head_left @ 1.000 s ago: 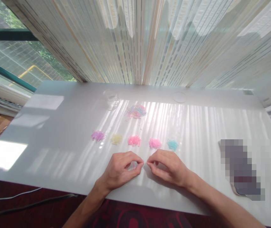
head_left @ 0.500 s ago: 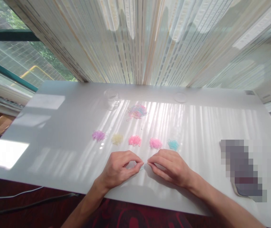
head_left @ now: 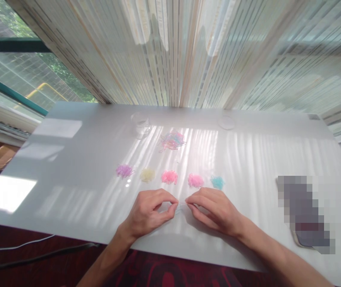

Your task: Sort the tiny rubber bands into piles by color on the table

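Both the left hand [head_left: 154, 211] and the right hand [head_left: 215, 209] have fingers pinched on a faint thin band [head_left: 182, 203] above the tabletop [head_left: 92, 159]. From them, purple [head_left: 124, 171] and yellow piles [head_left: 147, 175] lie near ten o'clock, coral [head_left: 169, 177] at eleven, pink [head_left: 196, 180] at one, blue [head_left: 217, 182] at two, a mixed pile [head_left: 173, 140] at twelve. Pixelation hides any writing on the dark object [head_left: 304, 215] past three.

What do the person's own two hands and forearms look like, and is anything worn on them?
The left hand and right hand are bare: no gloves, and I see no ring, watch or bracelet. No sleeve shows on either forearm. Below them is dark red cloth with a brighter red pattern, probably clothing.
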### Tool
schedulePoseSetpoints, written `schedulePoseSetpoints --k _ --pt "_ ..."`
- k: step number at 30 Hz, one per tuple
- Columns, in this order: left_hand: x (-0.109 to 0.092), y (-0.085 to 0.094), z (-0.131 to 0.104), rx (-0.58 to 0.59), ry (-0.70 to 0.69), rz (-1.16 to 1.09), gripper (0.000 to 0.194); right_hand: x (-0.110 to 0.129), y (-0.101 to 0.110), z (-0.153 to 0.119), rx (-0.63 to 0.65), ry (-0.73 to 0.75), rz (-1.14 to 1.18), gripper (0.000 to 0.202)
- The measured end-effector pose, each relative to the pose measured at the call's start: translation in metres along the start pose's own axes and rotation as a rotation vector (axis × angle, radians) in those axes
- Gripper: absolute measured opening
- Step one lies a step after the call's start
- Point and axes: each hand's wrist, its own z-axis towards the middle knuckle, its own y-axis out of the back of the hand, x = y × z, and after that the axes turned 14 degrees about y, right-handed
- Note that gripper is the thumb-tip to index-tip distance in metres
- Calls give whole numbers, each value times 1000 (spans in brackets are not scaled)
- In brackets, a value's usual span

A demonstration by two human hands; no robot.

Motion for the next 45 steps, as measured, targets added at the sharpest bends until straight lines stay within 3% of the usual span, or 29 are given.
schedulePoseSetpoints --k 22,24,28,30,36,45 --pt "0 0 1 -6 -34 -22 11 1 2 4 -25 -7 4 11" --pt "2 2 0 -67 -6 10 9 1 2 4 -33 -15 -6 10" --pt "7 5 2 -359 157 198 8 1 1 3 -28 -23 -33 11" --pt "9 6 3 -437 218 288 9 0 0 2 -19 -21 -31 11" --pt "11 2 4 -431 292 400 11 -1 -1 0 -4 -15 -21 12" --pt "13 -2 2 -400 357 391 10 -1 -1 -1 10 -7 -23 14"
